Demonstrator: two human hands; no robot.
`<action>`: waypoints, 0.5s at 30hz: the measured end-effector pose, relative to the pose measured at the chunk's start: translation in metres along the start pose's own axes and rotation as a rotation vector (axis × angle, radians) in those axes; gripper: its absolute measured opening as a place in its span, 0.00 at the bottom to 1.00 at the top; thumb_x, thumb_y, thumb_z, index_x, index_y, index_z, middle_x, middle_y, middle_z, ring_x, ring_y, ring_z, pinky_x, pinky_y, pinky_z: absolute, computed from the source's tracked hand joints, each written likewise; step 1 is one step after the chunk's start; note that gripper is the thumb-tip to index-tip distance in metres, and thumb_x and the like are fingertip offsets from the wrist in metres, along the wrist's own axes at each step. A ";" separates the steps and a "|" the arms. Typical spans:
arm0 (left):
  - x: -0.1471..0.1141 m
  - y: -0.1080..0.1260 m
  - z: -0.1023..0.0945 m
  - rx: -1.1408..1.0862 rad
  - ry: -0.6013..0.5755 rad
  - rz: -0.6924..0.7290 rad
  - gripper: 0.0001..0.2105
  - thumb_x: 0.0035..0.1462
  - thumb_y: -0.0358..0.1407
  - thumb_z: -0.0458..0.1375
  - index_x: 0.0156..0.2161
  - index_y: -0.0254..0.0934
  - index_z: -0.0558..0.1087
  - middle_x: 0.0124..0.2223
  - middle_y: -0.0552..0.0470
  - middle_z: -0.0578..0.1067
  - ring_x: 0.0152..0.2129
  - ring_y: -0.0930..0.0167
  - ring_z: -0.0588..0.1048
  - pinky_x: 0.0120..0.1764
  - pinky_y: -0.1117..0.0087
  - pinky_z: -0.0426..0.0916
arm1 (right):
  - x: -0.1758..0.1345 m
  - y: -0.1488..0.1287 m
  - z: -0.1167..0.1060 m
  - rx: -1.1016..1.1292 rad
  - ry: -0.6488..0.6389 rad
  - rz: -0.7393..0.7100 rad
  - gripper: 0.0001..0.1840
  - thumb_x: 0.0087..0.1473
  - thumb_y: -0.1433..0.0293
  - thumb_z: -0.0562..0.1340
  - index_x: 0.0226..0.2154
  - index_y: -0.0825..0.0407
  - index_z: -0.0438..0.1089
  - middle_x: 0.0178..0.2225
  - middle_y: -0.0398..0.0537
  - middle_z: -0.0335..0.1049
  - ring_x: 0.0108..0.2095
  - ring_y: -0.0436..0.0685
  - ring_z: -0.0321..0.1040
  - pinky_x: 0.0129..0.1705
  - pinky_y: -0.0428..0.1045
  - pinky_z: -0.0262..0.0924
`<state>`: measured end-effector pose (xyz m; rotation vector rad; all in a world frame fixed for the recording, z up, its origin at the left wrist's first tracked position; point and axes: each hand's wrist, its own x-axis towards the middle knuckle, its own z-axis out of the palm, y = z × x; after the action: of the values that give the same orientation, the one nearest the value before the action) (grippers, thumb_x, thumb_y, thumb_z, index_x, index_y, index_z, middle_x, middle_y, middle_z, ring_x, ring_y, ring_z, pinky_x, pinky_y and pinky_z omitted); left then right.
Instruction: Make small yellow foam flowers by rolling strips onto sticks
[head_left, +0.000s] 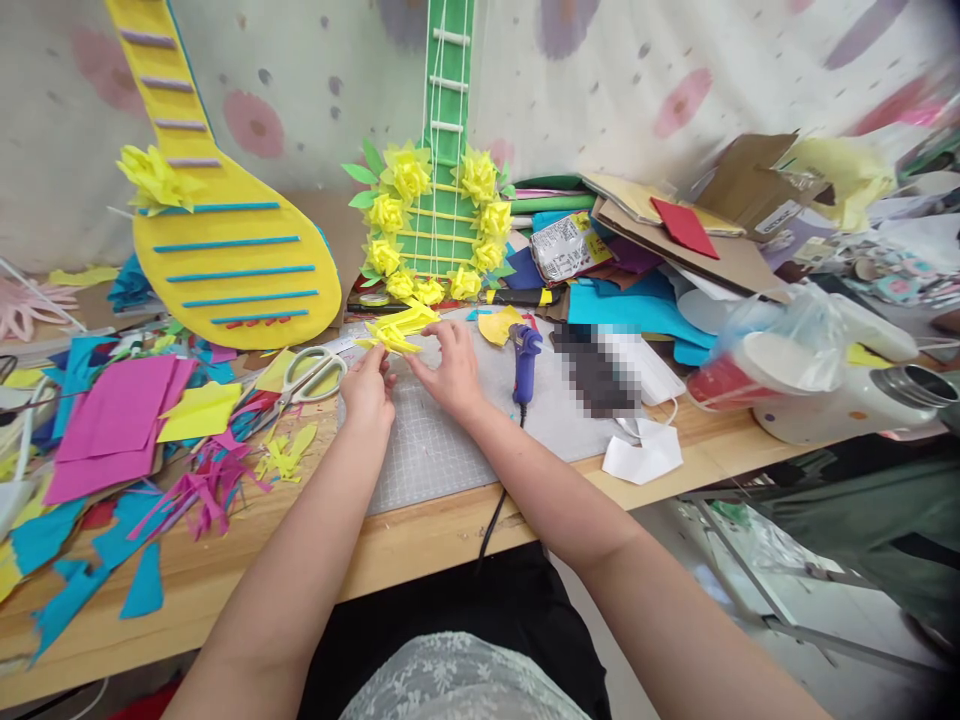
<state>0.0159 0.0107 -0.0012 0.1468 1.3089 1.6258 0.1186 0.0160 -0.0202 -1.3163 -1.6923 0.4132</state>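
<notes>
My left hand (pixel 369 388) pinches the lower edge of a folded yellow crepe-paper piece (pixel 401 325) above the grey cutting mat (pixel 427 450). My right hand (pixel 455 372) is at the paper's right side, thumb and fingers apart, fingertips close to or touching it. Just behind stands a green paper guitar (pixel 442 235) with white strings, trimmed with yellow paper flowers (pixel 407 172). To the right of my right hand lies a purple hot glue gun (pixel 525 360), its black cord running off the table's front edge.
A yellow paper lute (pixel 232 265) leans at the back left. Scissors (pixel 311 375), magenta sheets (pixel 116 425) and blue scraps (pixel 139 580) lie to the left. On the right are a blurred dark object (pixel 596 370), a red-and-white cup (pixel 750 370), a white bottle (pixel 832 405) and piled cardboard (pixel 690 250).
</notes>
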 end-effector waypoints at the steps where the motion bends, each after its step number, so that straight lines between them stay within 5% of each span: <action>1: 0.000 -0.001 0.000 0.000 -0.003 0.007 0.02 0.46 0.27 0.60 0.27 0.32 0.70 0.25 0.57 0.71 0.16 0.83 0.65 0.17 0.82 0.58 | 0.000 -0.002 0.000 -0.067 0.004 -0.078 0.14 0.49 0.62 0.60 0.38 0.51 0.68 0.44 0.53 0.61 0.47 0.58 0.57 0.48 0.54 0.55; 5: -0.002 -0.003 0.003 0.017 -0.023 0.022 0.02 0.46 0.28 0.60 0.27 0.33 0.70 0.24 0.57 0.70 0.15 0.83 0.65 0.17 0.82 0.56 | 0.002 -0.005 0.005 -0.162 -0.032 -0.196 0.10 0.53 0.64 0.57 0.33 0.49 0.72 0.45 0.51 0.61 0.50 0.59 0.52 0.53 0.55 0.49; 11: -0.002 -0.009 0.004 0.114 -0.079 0.057 0.04 0.44 0.30 0.62 0.28 0.33 0.71 0.26 0.56 0.72 0.16 0.82 0.64 0.17 0.81 0.53 | 0.005 -0.002 0.009 -0.187 -0.054 -0.143 0.11 0.54 0.65 0.57 0.33 0.52 0.73 0.43 0.53 0.62 0.48 0.59 0.52 0.53 0.55 0.49; 15: 0.004 -0.012 -0.005 0.379 -0.209 0.328 0.06 0.47 0.36 0.59 0.31 0.35 0.72 0.31 0.53 0.73 0.19 0.80 0.65 0.20 0.78 0.57 | 0.009 0.007 0.009 -0.142 0.007 -0.022 0.09 0.52 0.67 0.58 0.31 0.53 0.73 0.40 0.53 0.62 0.46 0.58 0.55 0.51 0.54 0.52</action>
<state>0.0183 0.0094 -0.0148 0.7762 1.4696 1.5589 0.1150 0.0286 -0.0257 -1.3982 -1.7552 0.2796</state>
